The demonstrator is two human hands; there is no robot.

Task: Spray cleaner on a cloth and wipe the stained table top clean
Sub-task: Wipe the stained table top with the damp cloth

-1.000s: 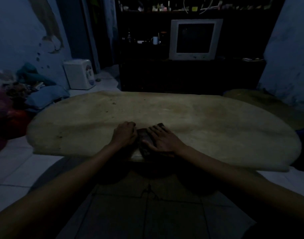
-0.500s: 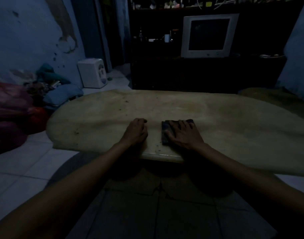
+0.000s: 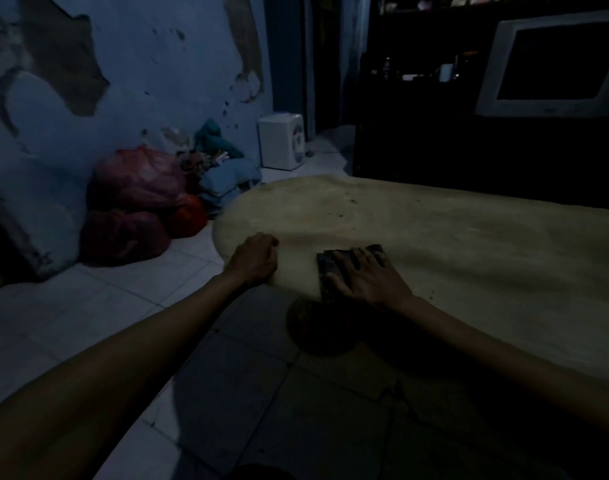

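Note:
A pale oval table top [image 3: 452, 244] with dark specks fills the right half of the head view. A dark folded cloth [image 3: 329, 268] lies flat near the table's front edge. My right hand [image 3: 369, 277] presses down on the cloth with fingers spread across it. My left hand [image 3: 256, 258] rests as a loose fist on the table's left front edge, a short way left of the cloth, holding nothing. No spray bottle is in view.
Red plastic bags [image 3: 137, 206] and a heap of cloth [image 3: 227, 171] lie on the tiled floor by the peeling wall at left. A white appliance [image 3: 280, 142] stands behind them. A dark cabinet with an old monitor [image 3: 552, 64] stands behind the table.
My head has turned left, so the table sits further right in view. My right hand and the cloth have slid away from my left hand, and the gap between the hands has widened.

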